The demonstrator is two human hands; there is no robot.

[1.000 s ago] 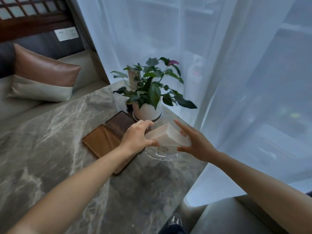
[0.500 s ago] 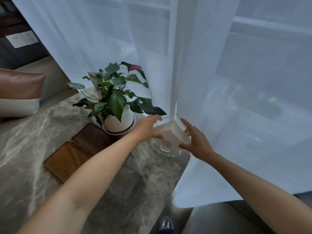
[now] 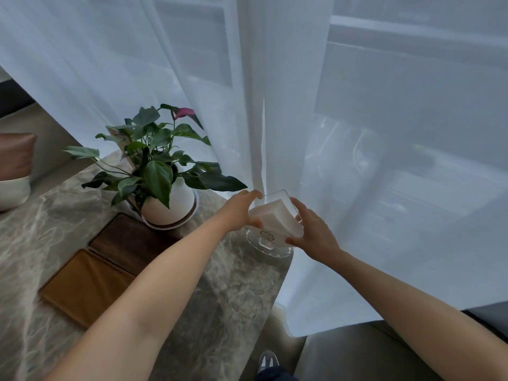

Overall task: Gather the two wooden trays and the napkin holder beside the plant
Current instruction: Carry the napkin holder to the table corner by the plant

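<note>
A clear napkin holder [image 3: 275, 229] with a stack of white napkins stands on its round base at the marble table's right corner, by the curtain. My left hand [image 3: 239, 209] grips its left side and my right hand [image 3: 310, 229] grips its right side. The plant [image 3: 156, 160] in a white pot stands just left of the holder. A dark wooden tray [image 3: 129, 243] lies in front of the pot, and a lighter wooden tray [image 3: 82, 287] lies against its near side, partly hidden by my left forearm.
The grey marble table [image 3: 220, 312] ends just right of the holder. A sheer white curtain [image 3: 330, 133] hangs behind and to the right. A brown and cream cushion [image 3: 13, 166] sits at far left. My shoe [image 3: 268, 361] shows on the floor below.
The napkin holder has moved right along the table with both hands, from in front of the pot to the right corner by the curtain. The view has turned right.
</note>
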